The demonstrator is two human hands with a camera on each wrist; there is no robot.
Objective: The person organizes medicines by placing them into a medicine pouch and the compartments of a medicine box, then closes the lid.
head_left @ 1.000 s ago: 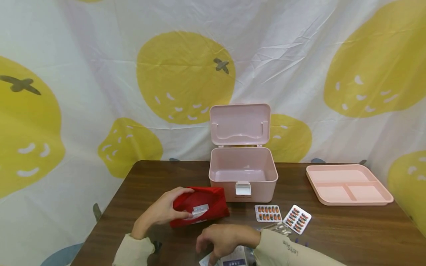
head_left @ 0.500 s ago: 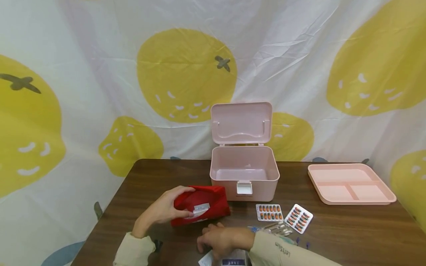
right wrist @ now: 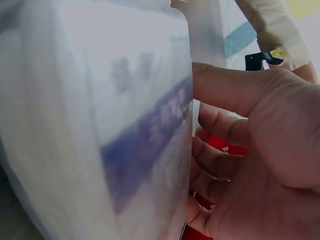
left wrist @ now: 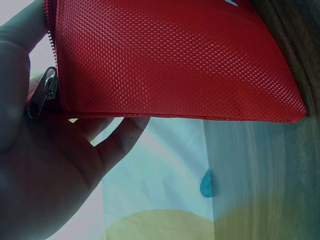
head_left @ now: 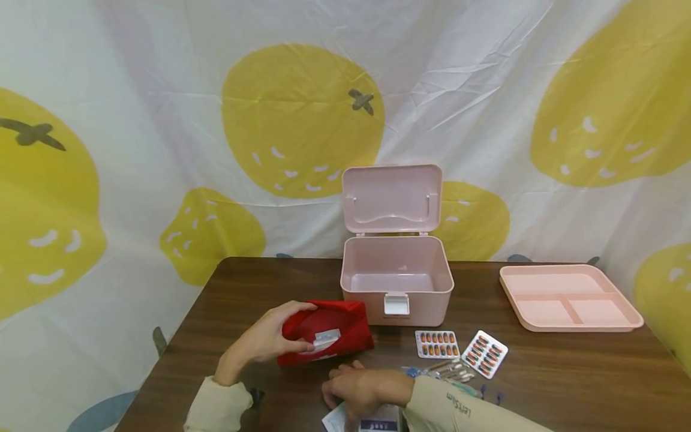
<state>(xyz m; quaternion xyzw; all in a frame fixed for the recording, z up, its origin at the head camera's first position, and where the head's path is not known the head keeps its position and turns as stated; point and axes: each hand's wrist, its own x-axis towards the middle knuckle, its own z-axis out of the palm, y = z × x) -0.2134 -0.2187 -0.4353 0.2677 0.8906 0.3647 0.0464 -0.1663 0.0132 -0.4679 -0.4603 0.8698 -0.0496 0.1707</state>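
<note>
In the head view, my left hand (head_left: 270,336) grips the left end of a red zippered pouch (head_left: 351,330), with the thumb at its open mouth. White packets (head_left: 325,339) show inside. The left wrist view has the pouch's woven side (left wrist: 165,65) and its zipper pull (left wrist: 44,92) beside the palm. At the bottom of the head view, my right hand (head_left: 361,390) is over a white packet with a dark blue band (head_left: 378,425). Up close in the right wrist view, the thumb and fingers pinch the edge of this packet (right wrist: 145,125). A pale slip (head_left: 335,418) lies beside it.
Behind the pouch stands a pink box (head_left: 396,282) with its lid raised. Two capsule blister packs (head_left: 437,345) and a bundle of cotton swabs (head_left: 456,371) lie right of my hands. A pink divided tray (head_left: 567,300) sits at the far right.
The right hand has shifted slightly up and right, and its fingers now reach toward the pouch. The left hand and pouch stay almost in place. The view has tilted slightly.
</note>
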